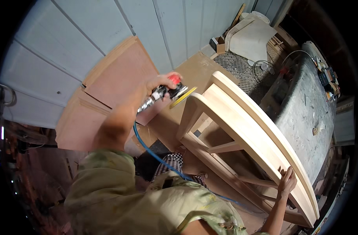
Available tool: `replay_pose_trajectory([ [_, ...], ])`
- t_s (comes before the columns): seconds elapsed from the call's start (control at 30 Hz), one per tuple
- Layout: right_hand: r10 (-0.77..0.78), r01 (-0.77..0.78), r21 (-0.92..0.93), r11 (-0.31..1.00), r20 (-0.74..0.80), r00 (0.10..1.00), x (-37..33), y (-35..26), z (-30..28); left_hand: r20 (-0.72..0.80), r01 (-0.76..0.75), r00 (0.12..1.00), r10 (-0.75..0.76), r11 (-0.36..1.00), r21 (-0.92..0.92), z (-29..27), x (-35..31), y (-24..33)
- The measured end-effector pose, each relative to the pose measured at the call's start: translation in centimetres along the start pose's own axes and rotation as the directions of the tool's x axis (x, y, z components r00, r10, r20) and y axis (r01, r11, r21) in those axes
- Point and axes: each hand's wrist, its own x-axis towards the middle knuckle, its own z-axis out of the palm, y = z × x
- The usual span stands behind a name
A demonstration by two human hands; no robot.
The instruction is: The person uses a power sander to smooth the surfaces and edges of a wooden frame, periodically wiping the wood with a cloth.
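Note:
My left hand (157,83) is closed around an air-powered orbital sander (175,81) with a red top. Its yellow sanding disc (183,98) is tilted close to the near end of a pale wooden frame (241,117); whether the two touch I cannot tell. From the sander's metal fitting a blue air hose (145,145) runs down past my body. The frame has long parallel rails joined by short crosspieces and stands on my right side. Farther along it, my right hand (287,183) grips the edge of a rail with curled fingers.
Pinkish panels (122,68) lean on the grey wall (167,23) at left. A dusty grey worktable (304,105) stands beyond the frame, with tools on its far end. White sheets (253,39) and a small cardboard box (218,45) are at the back, by a floor grating (233,64).

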Motion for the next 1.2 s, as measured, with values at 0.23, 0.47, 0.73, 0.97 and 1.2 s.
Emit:
replay_pose_trajectory([
  [0.23, -0.053, 0.052, -0.050, 0.997, -0.020, 0.998, 0.1, -0.2, 0.6, 0.129, -0.029, 0.976, -0.178, 0.475, 0.880, 12.9, 1.5, 11.3],
  [0.47, -0.106, 0.104, -0.079, 0.992, -0.028, 0.994, -0.2, -0.8, -0.5, 0.285, -0.294, 0.950, 0.129, 0.062, 0.954, 22.0, -0.7, 6.1],
  [0.73, -0.180, 0.162, -0.181, 0.970, -0.087, 0.980, -0.1, 0.0, 0.4, -0.245, 0.076, 0.794, 0.556, 0.309, 0.948, 15.8, -3.8, 4.3],
  [0.97, -0.429, 0.405, 0.332, 0.852, -0.002, 0.904, -1.8, -8.1, 2.3, -0.058, -0.111, 0.839, 0.541, 0.274, 0.955, 24.6, -0.7, 1.8],
  [1.2, -0.642, 0.429, 0.599, 0.676, 0.193, 0.742, -0.1, -21.8, 4.3, 0.049, -0.538, 0.736, 0.676, 0.539, 0.648, 28.5, 0.9, -0.8],
])
